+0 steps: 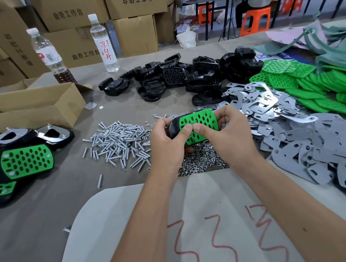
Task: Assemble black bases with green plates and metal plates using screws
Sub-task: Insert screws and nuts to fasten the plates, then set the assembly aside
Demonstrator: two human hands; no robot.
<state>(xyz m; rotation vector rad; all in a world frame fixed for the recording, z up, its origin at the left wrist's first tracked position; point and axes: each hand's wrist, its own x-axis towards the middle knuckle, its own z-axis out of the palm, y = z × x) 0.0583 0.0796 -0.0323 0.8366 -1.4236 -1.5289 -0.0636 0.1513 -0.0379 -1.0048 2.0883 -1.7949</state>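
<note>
My left hand (168, 139) and my right hand (227, 132) together hold a black base (173, 125) with a perforated green plate (202, 120) laid on its face, above the table's middle. Both thumbs press on the plate's near edge. Under the hands lie a heap of silver screws (119, 139) and a heap of small nuts (201, 161). A pile of black bases (185, 76) sits behind, grey metal plates (307, 140) spread to the right, and loose green plates (315, 85) lie at the far right.
Finished assemblies (26, 159) lie at the left edge, in front of an open cardboard box (34, 109). Two plastic bottles (103, 42) stand at the back left before stacked cartons. A grey sheet with red marks (192, 219) covers the near table.
</note>
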